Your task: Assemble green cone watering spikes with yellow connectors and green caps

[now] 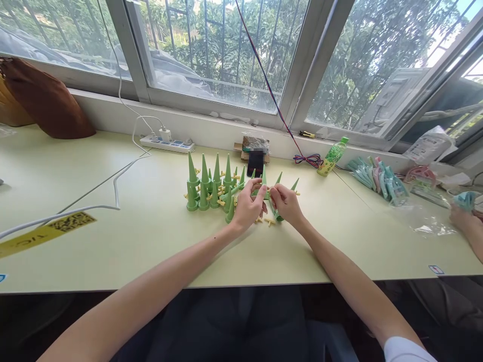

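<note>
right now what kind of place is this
Probably a small assembly workbench by a window: rows of green cone parts stand on the long table, and a co-worker's hand works beside bagged pieces.

I see a green cone pinched between both my hands, lying tilted, just right of the upright green cones clustered together.
</note>
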A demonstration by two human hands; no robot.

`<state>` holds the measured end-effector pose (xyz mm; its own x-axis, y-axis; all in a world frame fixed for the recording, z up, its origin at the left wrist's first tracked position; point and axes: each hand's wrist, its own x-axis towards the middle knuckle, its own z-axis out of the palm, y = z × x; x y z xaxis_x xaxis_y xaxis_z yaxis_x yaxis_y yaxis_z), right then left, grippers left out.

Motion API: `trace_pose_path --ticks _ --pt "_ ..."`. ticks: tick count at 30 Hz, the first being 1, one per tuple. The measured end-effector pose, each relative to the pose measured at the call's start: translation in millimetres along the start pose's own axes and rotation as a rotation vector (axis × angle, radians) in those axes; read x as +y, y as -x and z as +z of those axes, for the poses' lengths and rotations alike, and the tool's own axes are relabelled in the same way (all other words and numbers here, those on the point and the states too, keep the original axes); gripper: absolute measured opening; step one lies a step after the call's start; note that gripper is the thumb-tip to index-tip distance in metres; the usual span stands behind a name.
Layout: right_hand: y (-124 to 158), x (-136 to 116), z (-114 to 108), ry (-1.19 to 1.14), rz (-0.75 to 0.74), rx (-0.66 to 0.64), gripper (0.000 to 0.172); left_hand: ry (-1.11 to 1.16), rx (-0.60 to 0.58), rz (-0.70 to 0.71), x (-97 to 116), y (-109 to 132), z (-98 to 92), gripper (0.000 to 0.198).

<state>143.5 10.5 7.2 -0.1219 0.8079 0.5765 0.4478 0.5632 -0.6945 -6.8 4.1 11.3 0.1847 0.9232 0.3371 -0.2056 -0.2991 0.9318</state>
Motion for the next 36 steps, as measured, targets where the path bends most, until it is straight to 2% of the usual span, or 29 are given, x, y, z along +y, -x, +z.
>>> trace_pose_path --ticks 9,22,29,36 --pt "0.3 -1.4 1.2 -0.072 0.051 0.027 0.05 -0.091 -0.036 0.119 0.7 0.6 -0.7 0.036" --pt "0.5 3.6 2.8 -0.058 0.042 0.109 0.046 -0.274 0.13 0.199 1.2 -0.4 0.6 0.03" --pt "0.5 -1.8 0.2 0.077 -0.015 0.1 0.043 -0.304 0.22 0.136 9.9 0.3 -0.3 0.031" --pt "-0.8 -1.8 -1.1 0.118 -0.08 0.023 0.04 -0.227 0.18 0.021 10.1 0.0 -0.3 0.034"
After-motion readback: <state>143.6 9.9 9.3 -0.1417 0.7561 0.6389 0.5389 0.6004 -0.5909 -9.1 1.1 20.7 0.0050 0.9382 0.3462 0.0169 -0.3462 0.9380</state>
